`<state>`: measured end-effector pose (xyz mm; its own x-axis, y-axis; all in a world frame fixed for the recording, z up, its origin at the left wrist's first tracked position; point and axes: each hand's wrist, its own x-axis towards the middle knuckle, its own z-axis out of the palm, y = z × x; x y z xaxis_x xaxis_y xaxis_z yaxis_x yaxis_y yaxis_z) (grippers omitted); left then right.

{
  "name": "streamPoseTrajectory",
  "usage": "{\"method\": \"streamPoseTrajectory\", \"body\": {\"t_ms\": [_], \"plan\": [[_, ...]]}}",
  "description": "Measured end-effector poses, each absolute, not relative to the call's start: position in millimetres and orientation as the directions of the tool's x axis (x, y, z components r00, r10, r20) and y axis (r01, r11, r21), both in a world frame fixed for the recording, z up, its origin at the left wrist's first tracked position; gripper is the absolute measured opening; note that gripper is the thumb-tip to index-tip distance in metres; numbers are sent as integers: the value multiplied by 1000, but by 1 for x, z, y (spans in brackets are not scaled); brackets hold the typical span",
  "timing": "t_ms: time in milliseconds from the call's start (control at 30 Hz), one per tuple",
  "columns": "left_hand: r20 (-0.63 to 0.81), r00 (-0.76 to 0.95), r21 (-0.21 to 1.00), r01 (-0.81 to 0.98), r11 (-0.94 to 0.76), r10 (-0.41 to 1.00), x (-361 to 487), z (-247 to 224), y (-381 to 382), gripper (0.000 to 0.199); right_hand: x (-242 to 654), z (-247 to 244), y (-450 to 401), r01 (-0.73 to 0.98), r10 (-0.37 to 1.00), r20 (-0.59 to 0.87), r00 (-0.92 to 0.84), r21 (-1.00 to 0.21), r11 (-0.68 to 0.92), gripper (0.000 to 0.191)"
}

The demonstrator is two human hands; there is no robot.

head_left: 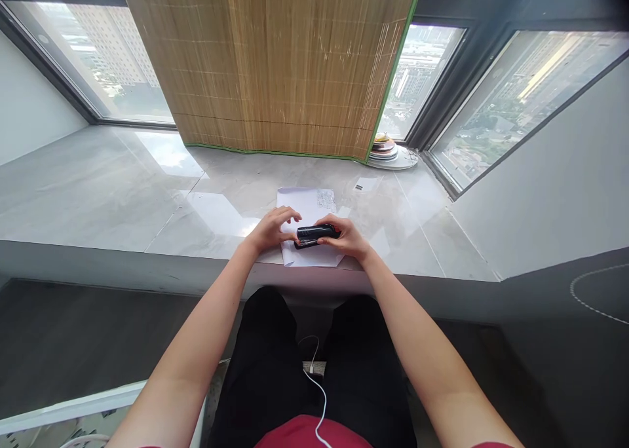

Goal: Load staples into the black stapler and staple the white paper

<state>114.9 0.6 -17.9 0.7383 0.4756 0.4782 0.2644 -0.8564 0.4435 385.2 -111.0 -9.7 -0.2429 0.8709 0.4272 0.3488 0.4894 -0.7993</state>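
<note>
A black stapler (314, 233) is in my right hand (348, 236), whose thumb and fingers close around its right end. My left hand (276, 228) is at the stapler's left end, with the thumb at its tip and the other fingers curved and apart above it. Beneath both hands lies a white sheet of paper (307, 202) on the sill, with a patch of dark printing or drawing at its upper right. The stapler hides part of the sheet.
The marble-look window sill (122, 202) has its front edge just before my legs. A bamboo blind (285, 68) hangs to the sill behind the paper. Stacked plates (393, 158) stand in the right corner by the window. A white cable (322, 402) runs over my lap.
</note>
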Motion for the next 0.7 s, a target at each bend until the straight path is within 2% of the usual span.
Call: {"method": "streamPoseTrajectory", "body": {"t_ms": [67,167,267,367,467,600,700], "plan": [[482,740,426,269,-864,469,115,-19,1,42,389,-12,-110,390,880,469,-77,-798,460,40],[510,713,409,291,-865,481,115,-21,4,29,412,-17,-104,429,827,499,260,-827,365,40],[500,717,382,320,-867,485,115,-23,6,17,452,-22,-94,486,775,472,420,-839,247,45],[495,711,359,357,-863,500,116,-24,4,11,486,-29,-86,506,775,422,470,-848,154,47],[488,678,355,420,-835,549,118,-19,0,8,500,-33,-83,489,781,411,470,-858,157,45],[403,617,412,537,-736,676,138,2,3,13,494,-30,-83,572,819,479,314,-785,240,33],[302,602,397,625,-672,739,170,19,25,22,491,-26,-83,626,826,513,231,-729,277,31]]}}
